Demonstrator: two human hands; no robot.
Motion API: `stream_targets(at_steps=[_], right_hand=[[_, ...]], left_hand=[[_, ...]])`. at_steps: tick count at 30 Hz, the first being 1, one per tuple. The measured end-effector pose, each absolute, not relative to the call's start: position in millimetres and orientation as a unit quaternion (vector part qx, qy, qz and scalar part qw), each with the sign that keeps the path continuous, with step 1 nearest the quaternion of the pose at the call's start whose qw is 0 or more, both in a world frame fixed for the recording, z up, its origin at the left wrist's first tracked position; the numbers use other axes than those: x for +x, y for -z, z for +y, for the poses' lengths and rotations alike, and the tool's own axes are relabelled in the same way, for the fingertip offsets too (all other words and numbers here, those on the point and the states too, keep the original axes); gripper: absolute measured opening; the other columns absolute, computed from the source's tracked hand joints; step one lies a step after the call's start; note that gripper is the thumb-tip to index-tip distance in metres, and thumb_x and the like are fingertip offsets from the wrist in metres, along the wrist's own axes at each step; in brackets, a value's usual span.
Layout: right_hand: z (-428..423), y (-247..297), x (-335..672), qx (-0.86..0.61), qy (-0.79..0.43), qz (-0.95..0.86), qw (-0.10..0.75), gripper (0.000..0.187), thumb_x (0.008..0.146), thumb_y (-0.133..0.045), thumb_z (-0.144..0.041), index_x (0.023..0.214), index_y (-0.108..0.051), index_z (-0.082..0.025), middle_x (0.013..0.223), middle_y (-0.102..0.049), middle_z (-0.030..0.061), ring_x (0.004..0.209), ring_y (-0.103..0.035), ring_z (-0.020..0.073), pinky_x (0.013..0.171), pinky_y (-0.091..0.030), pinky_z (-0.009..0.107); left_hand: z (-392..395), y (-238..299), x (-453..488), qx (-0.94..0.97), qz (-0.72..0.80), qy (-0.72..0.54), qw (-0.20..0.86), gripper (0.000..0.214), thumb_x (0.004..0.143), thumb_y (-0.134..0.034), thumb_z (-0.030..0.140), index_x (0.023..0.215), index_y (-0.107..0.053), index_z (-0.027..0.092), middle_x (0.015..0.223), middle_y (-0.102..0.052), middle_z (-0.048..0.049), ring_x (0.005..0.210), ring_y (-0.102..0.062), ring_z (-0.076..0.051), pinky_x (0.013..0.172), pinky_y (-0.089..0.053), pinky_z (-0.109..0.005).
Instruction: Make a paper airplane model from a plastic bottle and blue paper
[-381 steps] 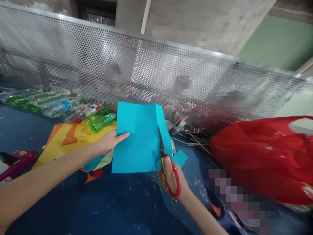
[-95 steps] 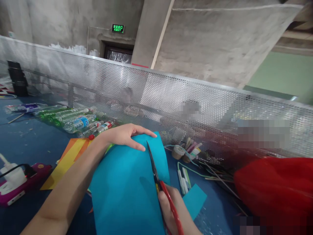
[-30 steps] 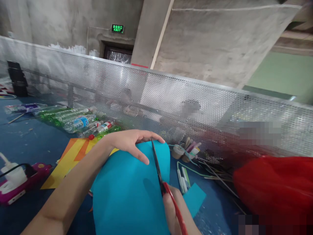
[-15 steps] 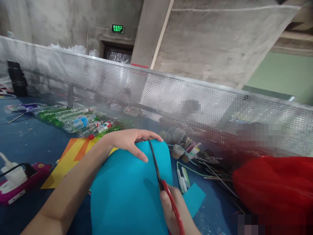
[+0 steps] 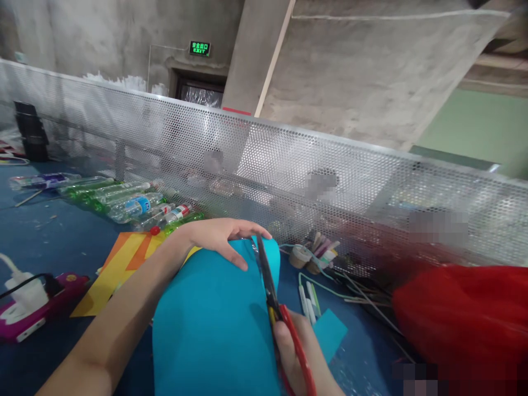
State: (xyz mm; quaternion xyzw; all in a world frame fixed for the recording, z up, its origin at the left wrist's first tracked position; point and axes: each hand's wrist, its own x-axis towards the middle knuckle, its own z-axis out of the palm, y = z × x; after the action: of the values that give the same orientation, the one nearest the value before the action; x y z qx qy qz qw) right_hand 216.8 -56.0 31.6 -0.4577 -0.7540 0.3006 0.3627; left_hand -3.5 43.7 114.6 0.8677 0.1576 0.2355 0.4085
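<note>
One spread-fingered left hand (image 5: 216,236) on curled bright-blue paper (image 5: 210,324) could get nicked if red-handled metal scissors (image 5: 271,297), clamped in the right hand (image 5: 312,346), get overpushed.

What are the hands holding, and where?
The right hand holds scissors by their handles. The left hand, partly hidden, holds blue paper at its far edge.
</note>
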Motion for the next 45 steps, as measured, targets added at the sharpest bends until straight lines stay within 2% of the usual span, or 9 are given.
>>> stream_targets(at_steps=[7,13,21,27,30,33,40,42,45], right_hand=[[-23,-42,254,-0.561,-0.222,-0.733,0.316,0.058,0.087,-0.020,-0.061,0.057,-0.049,-0.022,0.051,-0.059,0.0034,0.050,-0.057,0.0174,0.049,-0.042,0.026],[23,0,270,-0.673,-0.092,-0.732,0.054,0.045,0.084,-0.042,-0.051,0.053,-0.053,-0.020,0.057,-0.063,0.0104,0.056,-0.060,0.0227,0.051,-0.037,0.029],[20,22,248,-0.601,-0.145,-0.771,0.153,0.021,0.078,-0.055,-0.032,0.090,-0.065,-0.017,0.089,-0.068,0.0114,0.089,-0.061,0.0263,0.073,-0.044,0.032],[-9,-20,233,-0.478,-0.413,-0.703,0.326,0.067,0.091,0.000,-0.053,0.119,-0.053,-0.021,0.094,-0.068,0.0087,0.084,-0.064,0.0234,0.071,-0.050,0.038],[-17,-35,236,-0.416,-0.531,-0.634,0.379,0.050,0.089,-0.031,-0.055,0.128,-0.040,-0.025,0.101,-0.066,0.0067,0.081,-0.065,0.0208,0.070,-0.051,0.035],[-7,-37,252,-0.402,-0.473,-0.690,0.372,0.062,0.081,-0.057,-0.039,0.134,-0.026,-0.029,0.099,-0.066,0.0030,0.082,-0.065,0.0198,0.074,-0.051,0.035],[33,-4,303,-0.674,-0.073,-0.698,0.233,0.042,0.074,-0.057,-0.017,0.115,-0.056,-0.015,0.108,-0.062,0.0181,0.106,-0.055,0.0370,0.090,-0.038,0.052],[30,-2,298,-0.662,-0.077,-0.695,0.271,0.040,0.073,-0.062,-0.024,0.113,-0.059,-0.017,0.117,-0.058,0.0189,0.118,-0.046,0.0387,0.097,-0.032,0.054],[13,-9,269,-0.523,-0.315,-0.715,0.340,0.048,0.084,-0.049,-0.045,0.126,-0.047,-0.022,0.128,-0.054,0.0119,0.120,-0.047,0.0278,0.098,-0.037,0.046]], left_hand=[[67,-99,-10,0.875,0.200,-0.188,0.399,0.064,0.069,-0.074,0.027,0.127,-0.047,0.026,0.134,-0.048,-0.0047,0.123,-0.044,-0.025,0.102,-0.035,-0.039],[68,-101,-11,0.882,0.172,-0.146,0.415,0.055,0.071,-0.071,0.027,0.123,-0.052,0.026,0.125,-0.056,-0.0023,0.116,-0.051,-0.023,0.098,-0.039,-0.035],[42,-116,-14,0.821,0.084,-0.206,0.526,0.061,0.066,-0.075,0.031,0.123,-0.053,0.024,0.125,-0.057,-0.0066,0.113,-0.053,-0.027,0.091,-0.045,-0.034],[42,-117,-7,0.849,0.155,-0.245,0.441,0.053,0.073,-0.070,0.023,0.123,-0.051,0.025,0.129,-0.053,-0.0057,0.117,-0.049,-0.023,0.097,-0.039,-0.036],[54,-108,-4,0.850,0.206,-0.250,0.416,0.054,0.074,-0.067,0.021,0.125,-0.048,0.022,0.127,-0.055,-0.0077,0.115,-0.051,-0.022,0.096,-0.039,-0.036],[69,-95,-4,0.849,0.249,-0.235,0.402,0.060,0.074,-0.068,0.027,0.129,-0.043,0.024,0.131,-0.051,-0.0079,0.118,-0.049,-0.024,0.095,-0.038,-0.038],[83,-83,-1,0.868,0.296,-0.231,0.324,0.064,0.074,-0.066,0.033,0.133,-0.039,0.026,0.102,-0.064,-0.0040,0.095,-0.058,-0.020,0.085,-0.039,-0.033],[80,-84,5,0.876,0.280,-0.242,0.310,0.059,0.074,-0.065,0.033,0.129,-0.044,0.025,0.098,-0.064,-0.0031,0.092,-0.058,-0.019,0.083,-0.039,-0.033],[70,-88,18,0.884,0.240,-0.258,0.306,0.057,0.075,-0.065,0.032,0.128,-0.045,0.027,0.099,-0.062,-0.0021,0.095,-0.057,-0.019,0.086,-0.039,-0.033]])
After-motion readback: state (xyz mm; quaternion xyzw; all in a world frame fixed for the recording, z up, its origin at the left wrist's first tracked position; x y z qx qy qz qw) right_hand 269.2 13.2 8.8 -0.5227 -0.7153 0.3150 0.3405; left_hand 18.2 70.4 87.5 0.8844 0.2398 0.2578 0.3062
